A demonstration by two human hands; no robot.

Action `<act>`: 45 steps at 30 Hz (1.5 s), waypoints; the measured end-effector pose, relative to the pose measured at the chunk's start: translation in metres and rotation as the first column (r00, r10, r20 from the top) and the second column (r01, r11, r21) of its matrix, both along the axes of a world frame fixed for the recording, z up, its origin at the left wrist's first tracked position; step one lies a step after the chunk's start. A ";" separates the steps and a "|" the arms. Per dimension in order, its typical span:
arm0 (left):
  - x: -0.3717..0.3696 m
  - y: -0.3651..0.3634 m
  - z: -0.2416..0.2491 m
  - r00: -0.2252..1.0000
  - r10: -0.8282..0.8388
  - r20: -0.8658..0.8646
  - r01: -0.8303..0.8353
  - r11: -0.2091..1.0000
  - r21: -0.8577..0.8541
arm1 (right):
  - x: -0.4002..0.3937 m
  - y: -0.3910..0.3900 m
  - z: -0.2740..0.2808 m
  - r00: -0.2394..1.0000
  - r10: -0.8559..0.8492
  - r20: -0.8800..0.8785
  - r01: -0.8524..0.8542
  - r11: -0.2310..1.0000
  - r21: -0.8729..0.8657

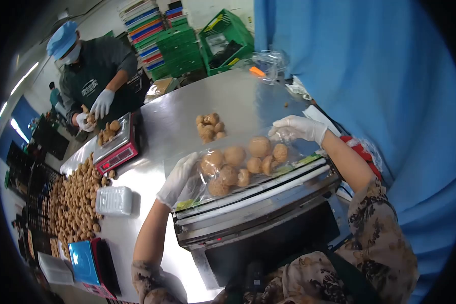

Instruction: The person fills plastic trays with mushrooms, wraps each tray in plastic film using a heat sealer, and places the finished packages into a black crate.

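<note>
Several brown mushrooms (234, 156) lie under clear plastic film (200, 183) in front of me, just beyond the white edge of a film-wrapping machine (258, 202). My left hand (177, 178), in a white glove, is closed on the film at its left end. At the far right end my gloved right hand (300, 128) pinches the film, fingers bent over it. Between both hands the film stretches across the mushrooms, glossy and wrinkled. Green-yellow strips show at either end of the machine's edge.
Beyond the film sits a small mushroom group (210, 126). Across the metal table (187, 106) a co-worker (93, 71) handles mushrooms at a red scale (117, 157). A mushroom heap (76, 202), white trays (114, 200) and a blue-topped scale (83, 261) stand left; a blue curtain (349, 66) hangs right.
</note>
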State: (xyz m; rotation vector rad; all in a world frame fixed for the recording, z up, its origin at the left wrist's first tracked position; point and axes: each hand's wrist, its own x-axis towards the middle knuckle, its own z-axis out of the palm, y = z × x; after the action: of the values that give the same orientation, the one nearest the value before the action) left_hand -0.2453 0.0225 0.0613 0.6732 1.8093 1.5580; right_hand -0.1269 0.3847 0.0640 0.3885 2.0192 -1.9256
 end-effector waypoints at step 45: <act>0.036 0.004 -0.025 0.915 0.388 0.110 -0.390 0.921 -0.002 | 0.041 -0.050 -0.020 0.821 -0.404 -0.402 0.521 0.819 0.240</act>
State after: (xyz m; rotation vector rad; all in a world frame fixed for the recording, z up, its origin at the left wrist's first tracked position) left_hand -0.2096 0.0265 0.0362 0.2333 1.9288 1.8296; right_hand -0.0855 0.3343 0.0436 0.7559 2.7106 -2.0104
